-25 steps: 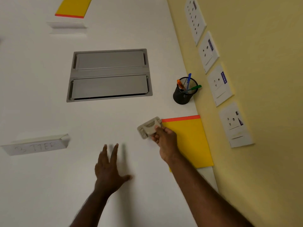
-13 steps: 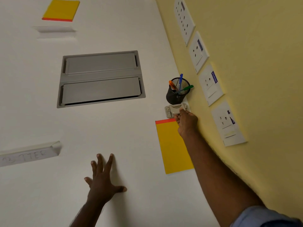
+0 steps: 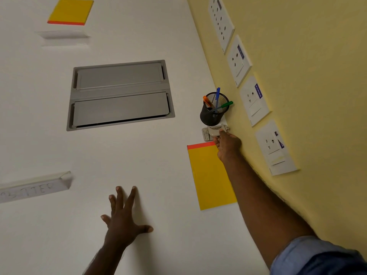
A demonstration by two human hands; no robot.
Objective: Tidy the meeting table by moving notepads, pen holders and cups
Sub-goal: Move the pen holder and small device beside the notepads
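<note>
1. White table fills the head view, running up against a yellow wall on the right.
2. Right hand reaches far forward along the wall, arm nearly straight, a blue sleeve at the lower right corner. Its fingers grip a grey punch that sits on the table.
3. Left hand lies flat on the table near the bottom, fingers straight and spread, thumb out to the right, holding nothing.
4. Punch sits just in front of a black mesh pen holder, between it and the near notepad; whether punch and holder touch cannot be told.
5. Holder stands upright beside the wall with orange, blue and green pens in it.
6. Near notepad, yellow with an orange top strip, lies flat; the right wrist and forearm cover its upper right corner and right edge.
7. Second yellow notepad lies at the top left, well apart, its far edge cut by the frame.
8. Grey hatch is set into the table centre.
9. Name stand at the left is cut off; its lettering is faint and hard to read. Another stand below the far notepad shows no legible text.
10. Sockets line the wall; their labels are too small to read.
</note>
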